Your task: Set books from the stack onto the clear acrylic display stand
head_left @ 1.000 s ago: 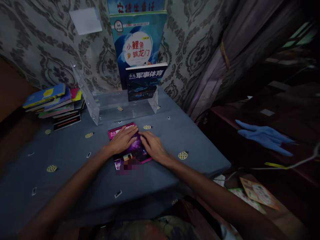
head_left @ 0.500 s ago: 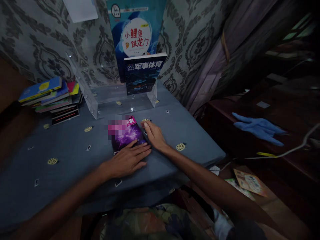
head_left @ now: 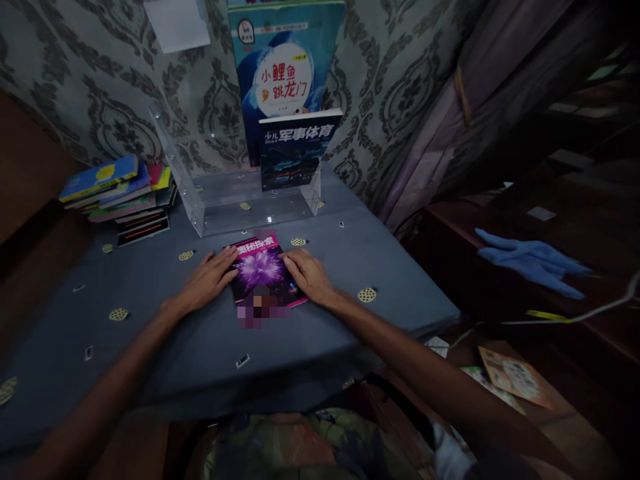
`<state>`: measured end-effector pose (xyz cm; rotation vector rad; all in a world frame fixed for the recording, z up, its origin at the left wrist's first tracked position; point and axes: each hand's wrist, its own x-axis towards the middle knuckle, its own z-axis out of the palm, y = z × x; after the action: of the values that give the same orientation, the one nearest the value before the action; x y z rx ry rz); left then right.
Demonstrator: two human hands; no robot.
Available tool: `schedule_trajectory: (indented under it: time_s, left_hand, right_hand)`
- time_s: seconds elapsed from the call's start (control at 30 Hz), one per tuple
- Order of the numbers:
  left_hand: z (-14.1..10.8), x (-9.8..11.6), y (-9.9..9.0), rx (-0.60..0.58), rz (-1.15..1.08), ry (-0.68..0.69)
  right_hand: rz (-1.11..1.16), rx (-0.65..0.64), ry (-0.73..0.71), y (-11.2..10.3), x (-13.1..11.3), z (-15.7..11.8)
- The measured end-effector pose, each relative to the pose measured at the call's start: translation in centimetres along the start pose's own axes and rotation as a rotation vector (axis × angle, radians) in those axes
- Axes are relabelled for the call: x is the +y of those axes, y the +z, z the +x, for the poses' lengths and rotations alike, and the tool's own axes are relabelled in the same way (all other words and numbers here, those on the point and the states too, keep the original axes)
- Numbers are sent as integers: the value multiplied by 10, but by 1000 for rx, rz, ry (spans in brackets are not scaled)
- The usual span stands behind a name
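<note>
A purple book [head_left: 261, 270] with a pink title band lies flat on the blue-grey tablecloth, in front of a clear acrylic stand [head_left: 235, 217]. My left hand [head_left: 209, 277] rests at the book's left edge, fingers spread, fingertips on its cover. On the right edge lies my right hand [head_left: 307, 272], its fingers stretched out and touching the cover. Neither hand grasps anything. Upright in the stand's right part is a dark blue book [head_left: 295, 157], with a taller teal book [head_left: 285, 60] behind it.
Several stacked books [head_left: 115, 190] sit at the table's back left. Patterned wall covering rises behind the stand. Beyond the table's right edge, a blue glove [head_left: 533, 260] lies on a dark red surface, near a pale cable [head_left: 600, 308].
My left hand has moved from the book's lower part to its left edge, uncovering more of the cover. My right hand stays at the right edge. The camera view has shifted slightly.
</note>
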<state>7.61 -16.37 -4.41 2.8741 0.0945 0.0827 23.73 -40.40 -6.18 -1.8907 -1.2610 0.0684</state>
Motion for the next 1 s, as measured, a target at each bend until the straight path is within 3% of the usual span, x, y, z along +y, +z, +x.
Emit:
schedule_trajectory:
  time_s: [0.13, 0.37, 0.5, 0.63, 0.73, 0.87, 1.0]
  left_hand:
    - [-24, 9, 6, 38, 39, 36]
    - [-87, 66, 17, 16, 118, 240]
    - [-110, 87, 26, 73, 162, 299]
    - [-116, 95, 33, 131, 168, 289]
    - [-117, 98, 36, 146, 141, 244]
    - [-117, 101, 37, 155, 130, 212]
    - [-117, 101, 36, 171, 164, 215]
  right_hand:
    - [-38, -20, -30, 0, -1, 0]
    - [-95, -39, -72, -1, -1, 2]
    - [-165, -62, -162, 2, -21, -7]
    - [-53, -289, -374, 17, -50, -23]
    - [-29, -485, -418, 31, -65, -24]
    - [-83, -629, -413, 43, -68, 0]
    - [-133, -643, -439, 58, -57, 39]
